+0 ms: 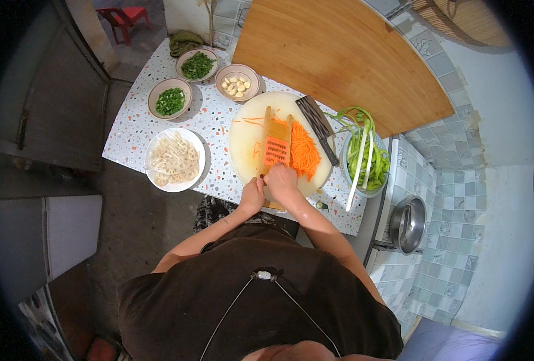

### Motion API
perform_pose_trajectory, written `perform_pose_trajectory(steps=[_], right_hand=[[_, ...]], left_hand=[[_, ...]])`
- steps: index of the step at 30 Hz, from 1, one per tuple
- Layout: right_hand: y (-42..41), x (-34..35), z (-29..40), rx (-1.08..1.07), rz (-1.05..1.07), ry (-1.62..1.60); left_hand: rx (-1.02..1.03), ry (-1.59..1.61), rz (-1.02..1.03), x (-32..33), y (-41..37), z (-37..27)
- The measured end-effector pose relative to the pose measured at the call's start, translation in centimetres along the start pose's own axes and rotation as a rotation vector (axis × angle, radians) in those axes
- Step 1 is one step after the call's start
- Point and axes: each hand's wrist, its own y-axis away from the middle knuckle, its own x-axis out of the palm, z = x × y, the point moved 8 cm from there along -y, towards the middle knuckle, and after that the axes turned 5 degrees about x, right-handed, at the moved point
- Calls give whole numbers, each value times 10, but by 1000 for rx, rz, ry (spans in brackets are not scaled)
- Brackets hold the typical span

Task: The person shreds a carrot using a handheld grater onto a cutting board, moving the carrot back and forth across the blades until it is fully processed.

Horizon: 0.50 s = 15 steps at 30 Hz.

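Observation:
A wooden-framed grater [276,135] with an orange toothed plate lies on a round, pale cutting board [244,131]. My left hand [252,197] grips the grater's near end. On the lower part of the grater, my right hand [281,181] is curled, fingers bent; whatever it may hold is hidden beneath them. Shredded carrot [304,152] is heaped along the grater's right side, and a few loose shreds lie to its left. At the board's right edge rests a cleaver [315,122] with a black handle.
Left on the speckled table [127,131] stand a plate of sliced lotus root [174,158], bowls of chopped greens [170,100] [198,65] and a bowl of garlic cloves [236,85]. A basket of green peppers [370,158] stands right. Behind leans a large wooden board [339,58].

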Motion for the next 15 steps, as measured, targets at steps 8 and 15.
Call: perform_pose_trajectory(steps=[8, 15], right_hand=[[-14, -1, -2, 21, 38, -48], [-23, -5, -10, 96, 63, -132]], left_hand=[[-36, 41, 16, 3, -3, 6], [45, -58, -44, -8, -6, -13]])
